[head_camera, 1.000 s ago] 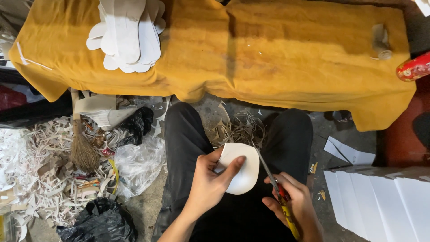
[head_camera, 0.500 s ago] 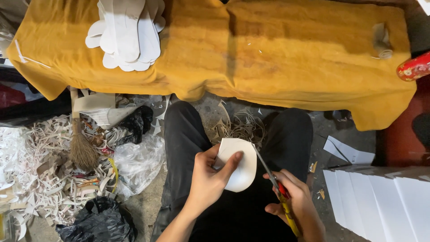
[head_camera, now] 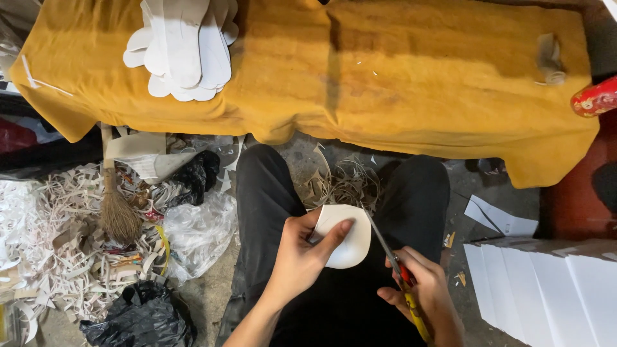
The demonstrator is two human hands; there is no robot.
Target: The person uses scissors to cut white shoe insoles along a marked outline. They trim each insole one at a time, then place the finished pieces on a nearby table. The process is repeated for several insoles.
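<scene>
My left hand (head_camera: 301, 257) pinches a small rounded white cut-out piece (head_camera: 349, 244) over my lap, thumb on top and fingers beneath. My right hand (head_camera: 424, 295) grips scissors (head_camera: 392, 257) with red and yellow handles; the blades point up and left and meet the right edge of the white piece. My legs in black trousers (head_camera: 270, 193) spread to either side below the hands.
A yellow cloth (head_camera: 385, 83) covers the table ahead, with a stack of white sole-shaped cut-outs (head_camera: 183, 48) at its left. White offcuts (head_camera: 45, 238), a small broom (head_camera: 116, 205) and plastic bags lie on the floor at left. White sheets (head_camera: 546, 283) are stacked at right.
My left hand has turned the white piece slightly against the blades. The scissors stay at its right edge.
</scene>
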